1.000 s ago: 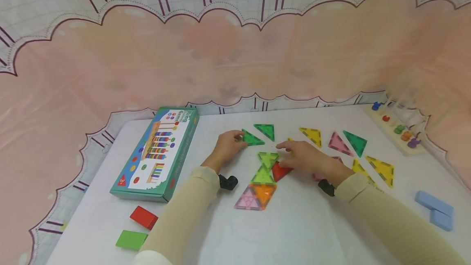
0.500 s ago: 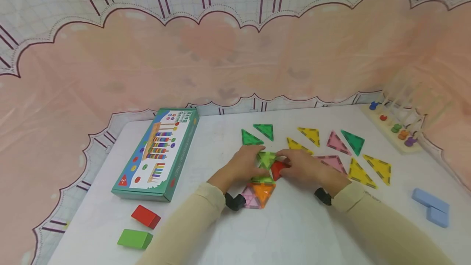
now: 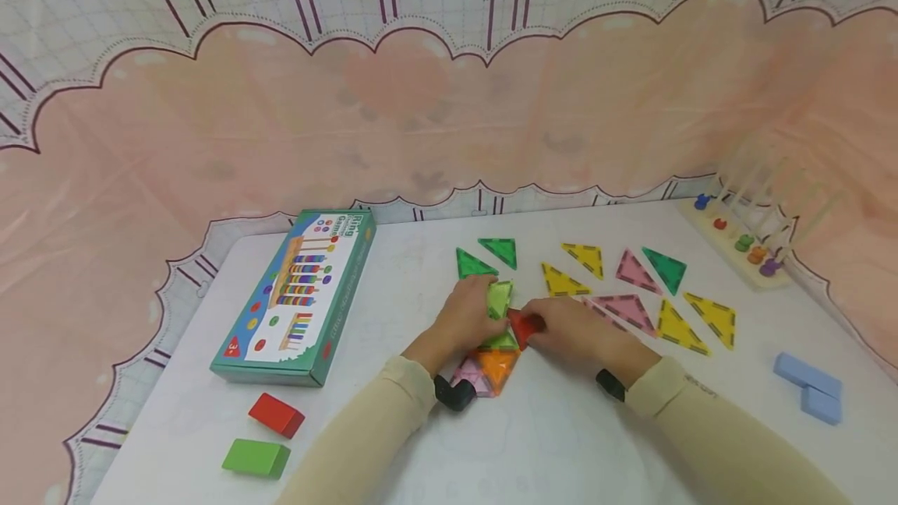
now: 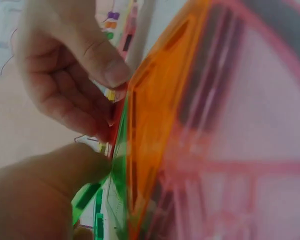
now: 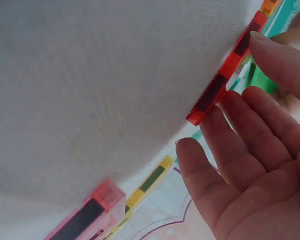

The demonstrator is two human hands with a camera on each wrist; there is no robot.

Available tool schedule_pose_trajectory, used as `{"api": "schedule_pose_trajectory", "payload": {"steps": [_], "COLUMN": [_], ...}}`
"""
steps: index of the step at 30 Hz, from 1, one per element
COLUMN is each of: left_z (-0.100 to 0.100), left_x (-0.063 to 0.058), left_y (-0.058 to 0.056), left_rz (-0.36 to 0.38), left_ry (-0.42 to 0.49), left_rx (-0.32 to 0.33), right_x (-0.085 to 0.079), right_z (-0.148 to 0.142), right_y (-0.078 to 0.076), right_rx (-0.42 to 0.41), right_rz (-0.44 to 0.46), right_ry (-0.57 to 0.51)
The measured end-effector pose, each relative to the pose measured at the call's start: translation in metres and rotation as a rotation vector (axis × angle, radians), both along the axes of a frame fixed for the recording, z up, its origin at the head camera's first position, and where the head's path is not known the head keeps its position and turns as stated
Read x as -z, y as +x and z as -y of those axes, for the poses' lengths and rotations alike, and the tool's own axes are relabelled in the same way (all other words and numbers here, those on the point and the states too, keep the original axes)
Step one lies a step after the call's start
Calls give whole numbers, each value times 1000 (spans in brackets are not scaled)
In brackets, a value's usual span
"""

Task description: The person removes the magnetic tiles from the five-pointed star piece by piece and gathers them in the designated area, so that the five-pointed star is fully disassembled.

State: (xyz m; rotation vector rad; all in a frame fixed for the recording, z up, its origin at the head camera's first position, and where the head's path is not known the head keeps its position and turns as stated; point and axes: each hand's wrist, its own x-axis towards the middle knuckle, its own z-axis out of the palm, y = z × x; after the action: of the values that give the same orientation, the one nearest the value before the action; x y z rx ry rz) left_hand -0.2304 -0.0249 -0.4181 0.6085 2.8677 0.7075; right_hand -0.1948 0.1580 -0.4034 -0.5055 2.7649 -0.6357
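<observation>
In the head view my left hand (image 3: 461, 315) grips a light green triangular magnetic tile (image 3: 500, 298), which is tilted up from the table. My right hand (image 3: 571, 327) pinches a red triangular magnetic tile (image 3: 522, 326) right beside it, thumb and fingers at its edges. The right wrist view shows the red tile (image 5: 224, 75) standing slightly on edge between thumb and fingers. Below the hands lie a second light green tile (image 3: 501, 342), an orange tile (image 3: 499, 369) and a pink tile (image 3: 477, 377), edge to edge. My left hand covers part of these.
Green (image 3: 474, 264), yellow (image 3: 563, 281) and pink (image 3: 624, 310) triangle tiles lie behind and right. A Ring Game box (image 3: 298, 294) stands left, near red (image 3: 277, 414) and green blocks (image 3: 256, 457). Blue blocks (image 3: 808, 386) and a pegged stand (image 3: 737, 244) are on the right.
My left hand has come from the green tile at the back to the light green tile and tilted it. My right hand has closed on the red tile and shifted it slightly left.
</observation>
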Motion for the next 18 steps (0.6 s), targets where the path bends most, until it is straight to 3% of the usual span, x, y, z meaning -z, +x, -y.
{"api": "schedule_pose_trajectory", "payload": {"steps": [5,10,14,18], "left_z": [1,22,46,57], "left_x": [-3,-6,-8,-11], "left_y": [0,-6,-5,4], "left_rz": [45,124,143,21], "left_ry": [49,41,-64,-225], "left_rx": [-73,-142,-120,-98], "right_x": [0,-1,-3,-5], "right_z": [3,3,4,6], "right_y": [0,-1,1,2], "right_rx": [-9,-9,7,13], "right_rz": [-4,11,19,-24], "right_ry": [9,8,2,52]}}
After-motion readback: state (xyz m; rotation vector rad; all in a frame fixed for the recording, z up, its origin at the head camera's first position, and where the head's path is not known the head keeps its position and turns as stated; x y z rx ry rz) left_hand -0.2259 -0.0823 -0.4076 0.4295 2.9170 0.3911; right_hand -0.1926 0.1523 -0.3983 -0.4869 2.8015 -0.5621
